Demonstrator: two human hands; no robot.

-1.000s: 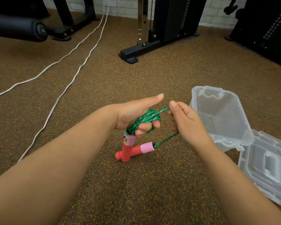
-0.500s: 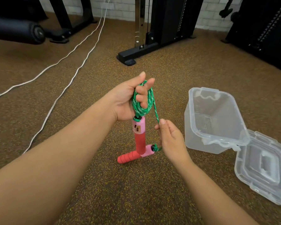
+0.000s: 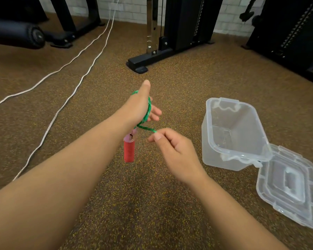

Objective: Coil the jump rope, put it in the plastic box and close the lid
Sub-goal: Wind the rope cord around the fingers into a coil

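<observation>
The green jump rope (image 3: 147, 112) is wound in loops around my left hand (image 3: 140, 105), which is raised at centre with thumb up and fingers spread. A red and pink handle (image 3: 129, 148) hangs below that hand, off the floor. My right hand (image 3: 173, 152) pinches the free green strand just right of the handle. The second handle is hidden. The clear plastic box (image 3: 233, 134) stands open on the floor to the right, with its lid (image 3: 289, 184) lying flat beside it at the lower right.
Brown speckled gym floor all around. Two white cables (image 3: 74, 87) run diagonally at the left. A black machine base (image 3: 148, 60) stands at the back centre, a padded roller (image 3: 16, 33) at the far left, more black equipment (image 3: 287, 29) at the back right.
My left hand has turned and taken another loop of rope. The handle on the floor is gone from sight. My right hand shifted right, keeping hold of the strand.
</observation>
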